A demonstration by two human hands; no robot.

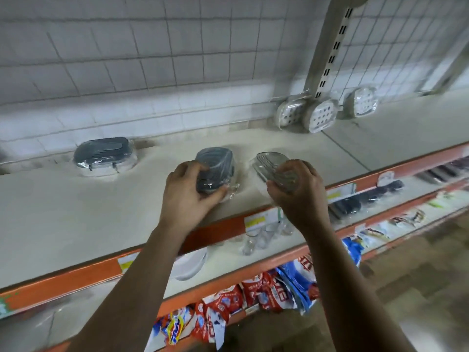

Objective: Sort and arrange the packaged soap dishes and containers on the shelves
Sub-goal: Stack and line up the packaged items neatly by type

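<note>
While both arms reach over the top shelf (76,209), a wrapped dark soap container (105,156) sits alone at about ten o'clock, close to the tiled back wall (152,59). Right of it, near the middle, the left hand (189,185) is clenched around a second dark wrapped container (217,162), thumb on its near edge and fingers (193,167) over its left side; the pack rests on the shelf surface. Just beside it, toward one o'clock, the right hand (297,189) holds a clear ribbed soap dish (272,163) in plastic wrap, fingers curled over its near end, the dish tilted up; whether its far end touches the shelf I cannot tell. Further out at two o'clock, three white perforated soap dishes (321,116) stand on edge against the slotted shelf upright (330,54), two touching and the third slightly apart. Below the orange shelf edge (215,229), the next shelf carries white plates (190,265) and small glasses (261,237), and at five o'clock red and blue detergent packets (253,293) crowd the lowest shelf.
</note>
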